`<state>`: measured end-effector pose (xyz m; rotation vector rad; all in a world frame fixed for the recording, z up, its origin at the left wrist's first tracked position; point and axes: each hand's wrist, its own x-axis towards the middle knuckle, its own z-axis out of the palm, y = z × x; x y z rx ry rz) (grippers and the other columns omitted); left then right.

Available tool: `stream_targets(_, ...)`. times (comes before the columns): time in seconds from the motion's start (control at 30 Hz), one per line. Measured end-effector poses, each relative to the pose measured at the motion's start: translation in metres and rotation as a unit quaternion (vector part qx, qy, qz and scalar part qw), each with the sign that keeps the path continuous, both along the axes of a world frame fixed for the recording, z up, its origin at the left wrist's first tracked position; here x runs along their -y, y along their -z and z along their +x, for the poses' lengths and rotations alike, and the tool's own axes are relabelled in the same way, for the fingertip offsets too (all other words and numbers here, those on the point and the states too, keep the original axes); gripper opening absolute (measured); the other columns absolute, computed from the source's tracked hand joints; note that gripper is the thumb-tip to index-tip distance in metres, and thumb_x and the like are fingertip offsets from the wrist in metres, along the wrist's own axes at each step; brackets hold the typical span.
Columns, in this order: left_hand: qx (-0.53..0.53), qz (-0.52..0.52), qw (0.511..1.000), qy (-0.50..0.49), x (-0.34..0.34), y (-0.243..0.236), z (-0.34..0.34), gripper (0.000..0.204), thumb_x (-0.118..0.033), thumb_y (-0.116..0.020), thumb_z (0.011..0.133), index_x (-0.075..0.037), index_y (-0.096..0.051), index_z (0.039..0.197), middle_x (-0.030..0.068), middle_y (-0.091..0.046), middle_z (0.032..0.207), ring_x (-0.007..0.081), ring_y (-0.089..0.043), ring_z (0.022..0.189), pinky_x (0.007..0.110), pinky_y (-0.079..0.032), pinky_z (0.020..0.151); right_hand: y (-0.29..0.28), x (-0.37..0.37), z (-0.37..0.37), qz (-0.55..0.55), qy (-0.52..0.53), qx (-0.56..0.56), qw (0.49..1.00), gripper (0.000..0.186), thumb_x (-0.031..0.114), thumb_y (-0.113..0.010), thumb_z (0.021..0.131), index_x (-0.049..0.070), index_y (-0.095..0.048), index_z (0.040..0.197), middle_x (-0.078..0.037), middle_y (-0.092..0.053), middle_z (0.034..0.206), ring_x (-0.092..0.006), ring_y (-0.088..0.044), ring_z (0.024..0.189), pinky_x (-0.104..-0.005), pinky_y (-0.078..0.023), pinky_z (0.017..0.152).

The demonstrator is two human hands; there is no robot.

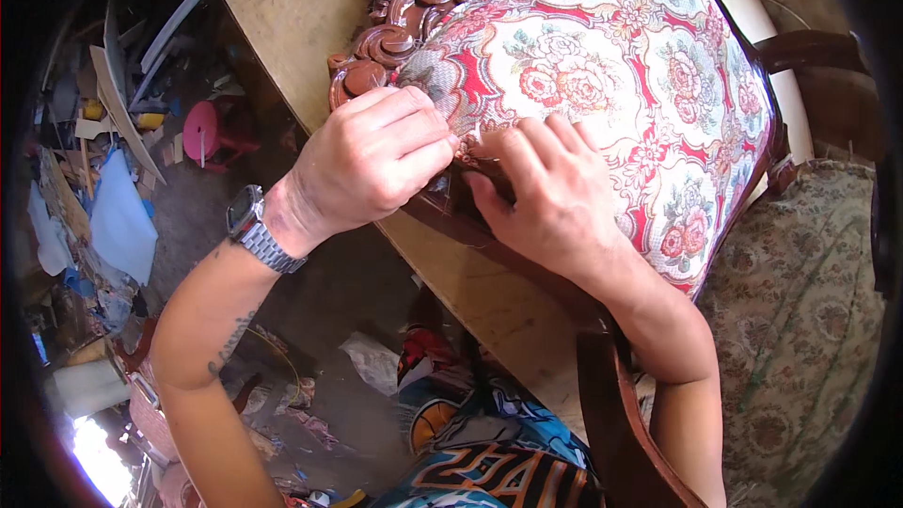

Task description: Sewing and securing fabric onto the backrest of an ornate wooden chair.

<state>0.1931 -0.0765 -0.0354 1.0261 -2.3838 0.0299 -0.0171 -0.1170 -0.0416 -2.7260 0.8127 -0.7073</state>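
Note:
Floral upholstery fabric (564,75), white with red and pink flowers, covers a padded chair part set in a carved, glossy brown wooden frame (409,14). At the fabric's near left edge, my left hand (376,155) is closed, its fingertips pinching the edge by the frame. Just to its right, my right hand (555,193) has its fingers curled over the same edge, the thumb underneath. The two hands nearly meet at a frayed bit of the edge. What lies inside the fists is mostly hidden.
The chair rests on a wooden worktable (292,14). A curved dark wooden piece (611,404) rises beside my right forearm. Beige floral cloth (790,320) drapes at the right. Scraps, boards and a pink round object (200,132) clutter the floor at left.

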Motion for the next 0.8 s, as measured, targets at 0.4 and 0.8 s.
stream_targets(0.4,-0.003,0.003,0.998,-0.067,0.000,-0.002,-0.008,0.021,-0.002,-0.073,0.065,-0.002,-0.063,0.083,0.0085,-0.061,0.081,0.0271,-0.060,0.080,0.037,-0.051,0.070,0.013,0.000,0.008,-0.107,-0.003,-0.008,0.994,0.014,0.017,-0.064,0.073,0.010,-0.057,0.083,-0.003,-0.053,0.076,-0.0207,-0.055,0.074,-0.0375,-0.042,0.068)
stream_targets(0.8,0.080,0.081,0.993,-0.017,0.008,-0.009,-0.006,0.016,-0.002,-0.060,0.070,-0.003,-0.064,0.085,0.0060,-0.058,0.088,0.0239,-0.056,0.084,0.035,-0.048,0.077,0.004,0.005,0.004,-0.036,-0.068,-0.042,0.996,0.006,0.013,-0.062,0.073,0.011,-0.059,0.077,-0.001,-0.058,0.066,-0.0181,-0.058,0.069,-0.0362,-0.042,0.069)
